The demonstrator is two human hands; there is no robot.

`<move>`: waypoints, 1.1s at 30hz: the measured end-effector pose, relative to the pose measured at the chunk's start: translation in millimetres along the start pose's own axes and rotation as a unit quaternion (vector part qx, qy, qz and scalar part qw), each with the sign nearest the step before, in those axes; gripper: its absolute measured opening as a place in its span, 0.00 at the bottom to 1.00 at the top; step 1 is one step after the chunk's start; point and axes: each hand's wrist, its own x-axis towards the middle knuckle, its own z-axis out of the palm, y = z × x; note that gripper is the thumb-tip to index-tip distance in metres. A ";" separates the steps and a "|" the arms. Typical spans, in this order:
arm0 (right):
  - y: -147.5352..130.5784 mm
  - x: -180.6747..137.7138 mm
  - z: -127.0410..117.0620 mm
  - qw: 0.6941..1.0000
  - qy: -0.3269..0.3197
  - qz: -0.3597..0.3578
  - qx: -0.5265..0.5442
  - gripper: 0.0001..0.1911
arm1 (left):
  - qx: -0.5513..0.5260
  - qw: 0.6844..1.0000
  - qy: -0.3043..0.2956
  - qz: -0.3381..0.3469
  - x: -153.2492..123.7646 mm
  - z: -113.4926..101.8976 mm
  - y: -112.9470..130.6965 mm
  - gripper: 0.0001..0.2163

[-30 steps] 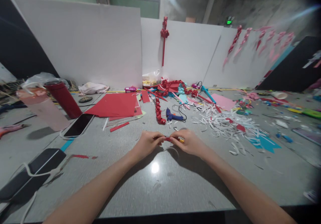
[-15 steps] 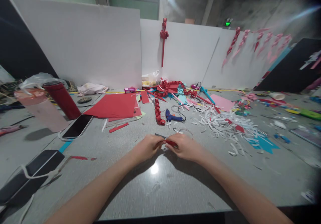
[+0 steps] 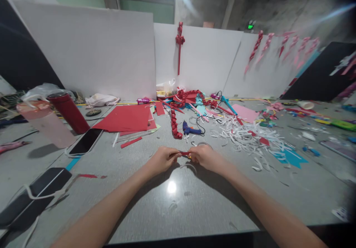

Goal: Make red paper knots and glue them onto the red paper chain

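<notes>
Between my two hands a small red paper strip is stretched level, just above the grey table. My left hand pinches its left end. My right hand pinches the right end, and a small yellow bit shows under those fingers. Below the strip lies a curled thin white paper strip. Beyond my hands rest a twisted red paper chain and a blue glue gun with a black cord.
Red paper sheets lie to the left, near a phone, a red flask and a pink bottle. White paper shreds heap up on the right. A white partition stands behind, with paper chains hanging further right.
My hands have moved slightly apart, so the red strip now shows between them. The curled white strip has come into view below. The dark piece at my left fingertips is no longer visible.
</notes>
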 end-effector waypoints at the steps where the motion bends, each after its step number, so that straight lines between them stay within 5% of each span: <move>1: 1.2 0.4 0.7 1.000 -0.004 0.000 0.004 0.09 | 0.002 1.000 -0.001 -0.002 0.0 0.4 -0.9 0.17; 7: 2.9 1.1 10.8 0.999 0.015 0.041 0.015 0.06 | 0.050 0.998 0.025 -0.030 9.2 0.0 -3.7 0.18; 13: -3.2 4.1 37.8 0.990 0.077 0.120 0.011 0.14 | 0.197 0.978 0.057 -0.025 37.0 -6.5 -14.1 0.12; 18: 11.0 5.5 47.8 0.984 0.075 0.152 -0.048 0.13 | 0.283 0.957 0.045 -0.049 73.0 -6.2 -30.4 0.23; 22: 46.4 -0.2 30.5 0.986 0.054 0.150 -0.052 0.13 | 0.270 0.961 0.039 -0.036 87.5 1.6 -46.9 0.14; 27: 83.2 -3.6 10.0 0.982 0.073 0.169 -0.040 0.14 | 0.186 0.979 0.082 0.006 74.0 6.1 -65.2 0.10; 33: 53.9 11.1 31.2 0.983 0.141 0.090 0.074 0.14 | 0.054 0.986 0.156 0.034 50.1 3.6 -62.0 0.16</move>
